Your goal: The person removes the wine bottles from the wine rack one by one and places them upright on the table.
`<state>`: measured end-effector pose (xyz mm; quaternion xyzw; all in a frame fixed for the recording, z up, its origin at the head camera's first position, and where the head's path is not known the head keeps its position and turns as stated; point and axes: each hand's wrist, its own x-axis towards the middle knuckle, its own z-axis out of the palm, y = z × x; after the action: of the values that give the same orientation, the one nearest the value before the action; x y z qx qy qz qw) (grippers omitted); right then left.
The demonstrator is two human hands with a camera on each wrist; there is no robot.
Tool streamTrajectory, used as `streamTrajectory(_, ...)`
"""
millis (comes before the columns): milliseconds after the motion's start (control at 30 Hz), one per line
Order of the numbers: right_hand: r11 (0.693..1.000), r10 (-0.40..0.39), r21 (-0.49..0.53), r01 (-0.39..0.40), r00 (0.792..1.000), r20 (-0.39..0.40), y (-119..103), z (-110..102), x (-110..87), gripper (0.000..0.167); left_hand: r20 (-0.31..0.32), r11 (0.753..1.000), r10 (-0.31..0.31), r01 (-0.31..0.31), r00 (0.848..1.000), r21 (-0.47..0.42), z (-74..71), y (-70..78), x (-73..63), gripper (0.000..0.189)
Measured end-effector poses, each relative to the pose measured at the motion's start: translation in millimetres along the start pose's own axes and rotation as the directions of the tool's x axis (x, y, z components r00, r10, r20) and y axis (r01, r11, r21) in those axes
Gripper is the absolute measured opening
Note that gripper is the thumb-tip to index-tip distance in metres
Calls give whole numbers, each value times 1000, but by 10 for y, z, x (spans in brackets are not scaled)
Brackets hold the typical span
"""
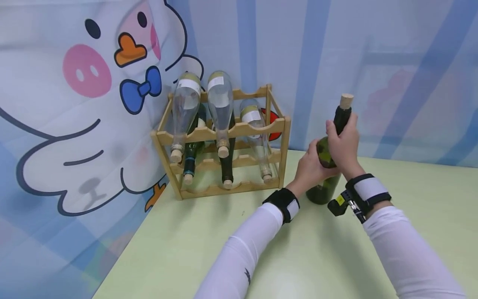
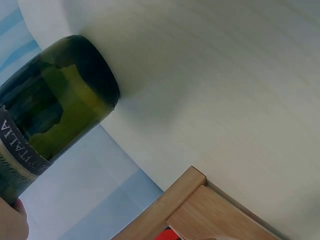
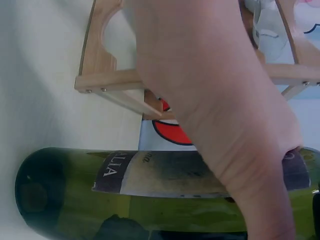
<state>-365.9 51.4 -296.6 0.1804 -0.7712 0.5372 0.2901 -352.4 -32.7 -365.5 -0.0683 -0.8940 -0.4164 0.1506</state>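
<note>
A green wine bottle (image 1: 321, 194) with a cork (image 1: 346, 101) in its mouth stands a little tilted at the right of the table, its base close over the tabletop. Around its body my left hand (image 1: 310, 171) grips from the left side. My right hand (image 1: 345, 145) holds it higher up, at the shoulder and neck, with the thumb along the dark neck. A label (image 3: 170, 172) with "ITALIA" on it runs along the bottle's body in the right wrist view, partly covered by a hand. The left wrist view shows the lower bottle (image 2: 75, 100) from the side.
Left of the hands is a wooden wine rack (image 1: 285, 153). Three clear corked bottles (image 1: 220, 99) and two dark ones (image 1: 226, 166) lie in it, necks facing front. Behind stands a printed cloth backdrop (image 1: 276, 50). The pale green table (image 1: 179, 249) extends forward and right.
</note>
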Motion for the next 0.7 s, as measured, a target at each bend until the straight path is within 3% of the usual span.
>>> streamTrajectory(300, 999, -10, -48, 9, 1000, -23, 43, 23, 40, 47, -27, 1000, 10, -10, 1000, 11, 19, 12, 40, 93)
streamTrajectory(500, 998, -15, -56, 14, 1000, -24, 76, 24, 83, 49, 10, 999, -22, 22, 1000, -36, -25, 55, 71, 91)
streamTrajectory(633, 998, -29, -49, 27, 999, -22, 91, 21, 104, 49, 26, 988, -86, 88, 996, -127, -208, 241, -52, 81)
streamTrajectory(700, 999, -26, -46, 25, 1000, -18, 93, 17, 99, 49, -13, 969, -64, 59, 998, -240, -395, 370, -205, 71)
